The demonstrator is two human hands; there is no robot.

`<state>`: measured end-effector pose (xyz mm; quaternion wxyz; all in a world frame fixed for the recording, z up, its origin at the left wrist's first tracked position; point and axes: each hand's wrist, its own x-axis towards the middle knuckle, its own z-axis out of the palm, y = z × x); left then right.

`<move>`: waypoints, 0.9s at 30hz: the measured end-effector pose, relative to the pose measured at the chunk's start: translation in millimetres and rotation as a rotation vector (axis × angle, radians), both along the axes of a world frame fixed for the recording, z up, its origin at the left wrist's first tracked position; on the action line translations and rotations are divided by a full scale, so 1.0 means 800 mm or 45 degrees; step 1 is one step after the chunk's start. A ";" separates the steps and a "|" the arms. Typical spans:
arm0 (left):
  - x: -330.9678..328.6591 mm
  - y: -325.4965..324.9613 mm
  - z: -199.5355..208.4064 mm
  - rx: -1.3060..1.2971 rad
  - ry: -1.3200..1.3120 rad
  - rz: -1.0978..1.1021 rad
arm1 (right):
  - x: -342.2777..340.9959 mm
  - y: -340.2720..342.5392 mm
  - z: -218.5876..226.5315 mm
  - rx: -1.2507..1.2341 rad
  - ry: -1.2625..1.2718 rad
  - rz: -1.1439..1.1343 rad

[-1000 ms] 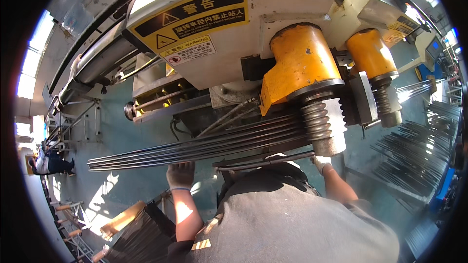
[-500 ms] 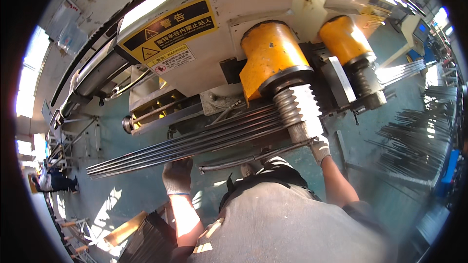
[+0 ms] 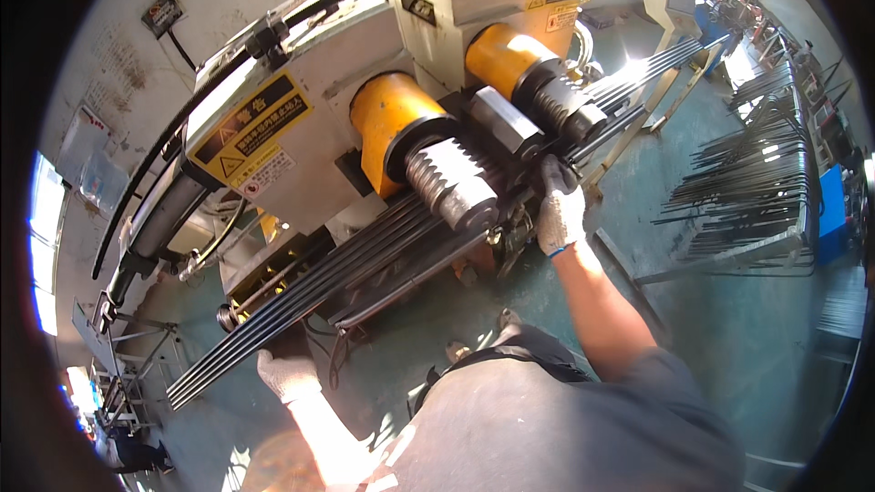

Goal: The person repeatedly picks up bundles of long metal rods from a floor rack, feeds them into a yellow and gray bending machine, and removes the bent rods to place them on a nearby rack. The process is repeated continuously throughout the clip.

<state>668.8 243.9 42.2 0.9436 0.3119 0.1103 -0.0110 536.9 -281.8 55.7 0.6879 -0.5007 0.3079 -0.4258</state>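
Observation:
Several long dark metal rods (image 3: pixel 273 333) run side by side from the lower left, up under the machine's threaded cylinder (image 3: pixel 451 184). My left hand (image 3: pixel 290 374), in a white knitted glove, is at the rods' near edge; its darkened fingers go into shadow beneath them. My right hand (image 3: pixel 560 219), gloved too, reaches up below a steel hexagonal block (image 3: pixel 506 123). Its dark-stained fingers are curled against the machine; whatever they grip is hidden. A second threaded cylinder (image 3: pixel 570 107) stands just beyond that hand.
Yellow housings (image 3: pixel 396 123) carry the threaded cylinders on a large pale machine (image 3: pixel 333 64). More rods (image 3: pixel 656 64) extend far right. Bent dark rods hang on a rack (image 3: pixel 720 264) at right. A black hose (image 3: pixel 146 159) arcs over the left side. A person (image 3: pixel 137 454) is at the lower left.
The view has swung, so the machine sits further left. My right hand has moved from the near threaded cylinder's end up to the hexagonal block. My left hand stays by the rods.

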 end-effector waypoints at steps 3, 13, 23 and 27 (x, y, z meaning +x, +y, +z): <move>-0.024 -0.032 0.051 -0.052 0.195 0.256 | 0.017 0.015 0.056 0.318 -0.113 0.070; -0.031 0.017 0.070 0.196 -0.221 -0.007 | 0.036 -0.017 0.037 0.521 -0.275 0.188; 0.014 -0.019 0.292 0.973 -0.248 0.565 | 0.043 -0.031 0.052 0.590 -0.247 0.232; 0.026 -0.075 0.363 1.065 -0.532 0.407 | 0.054 -0.041 0.069 0.593 -0.261 0.280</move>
